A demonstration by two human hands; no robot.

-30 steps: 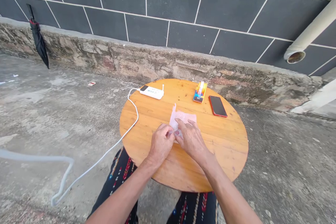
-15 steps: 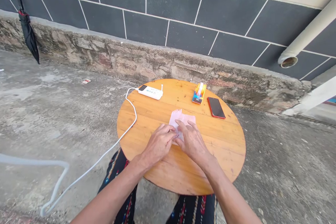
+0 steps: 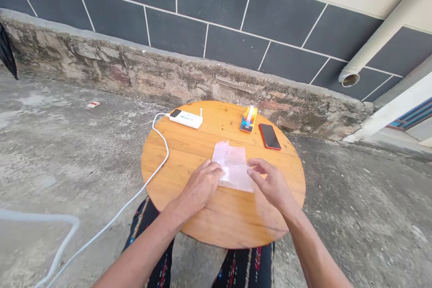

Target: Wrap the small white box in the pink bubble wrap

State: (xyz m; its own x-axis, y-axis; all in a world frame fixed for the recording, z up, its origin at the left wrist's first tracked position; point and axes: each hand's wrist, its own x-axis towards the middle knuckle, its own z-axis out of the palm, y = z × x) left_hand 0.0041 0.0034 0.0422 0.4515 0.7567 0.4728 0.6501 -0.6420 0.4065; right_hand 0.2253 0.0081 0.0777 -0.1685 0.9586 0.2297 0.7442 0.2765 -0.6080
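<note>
A thin pinkish, translucent sheet (image 3: 236, 168) lies on the round wooden table (image 3: 216, 216), with a small white patch near its left side. My left hand (image 3: 204, 180) rests at the sheet's left edge, fingers bent together over it; whether they pinch it is hidden. Just off the right edge of the sheet is my right hand (image 3: 270, 182), thumb and fingers apart, with nothing visible between them.
At the table's back stand a white power strip (image 3: 186, 118) with its cable running left, a colourful tape dispenser (image 3: 249, 119) and a red-edged phone (image 3: 270, 136). A stone-based wall (image 3: 189, 76) rises behind.
My right hand has moved right, away from my left hand and off the sheet, uncovering more of it. The whole view has shifted slightly to the right.
</note>
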